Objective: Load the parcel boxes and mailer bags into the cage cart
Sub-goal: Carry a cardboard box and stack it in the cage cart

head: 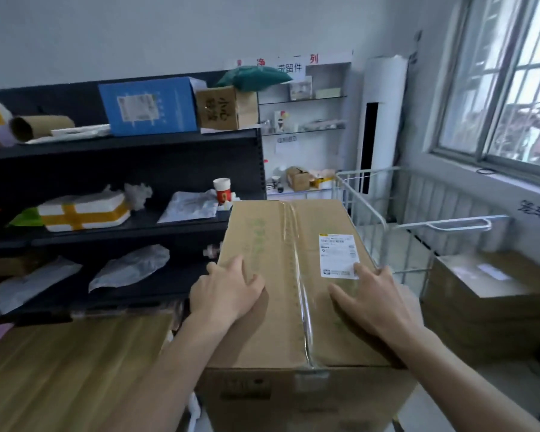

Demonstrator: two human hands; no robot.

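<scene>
Cardboard lies under our straight, slightly spread fingers: left hand (228, 291) and right hand (374, 299) press flat on the big box (275, 238), just before the wire cart (375, 215), beside dark shelves (169, 141).

Two hands (228, 291) (374, 297), one cage cart (459, 224), one blue box (150, 106)

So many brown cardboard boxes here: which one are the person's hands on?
The large tape-sealed brown cardboard box nearest the camera, bearing a white shipping label. Left hand and right hand lie flat on its top.
</scene>
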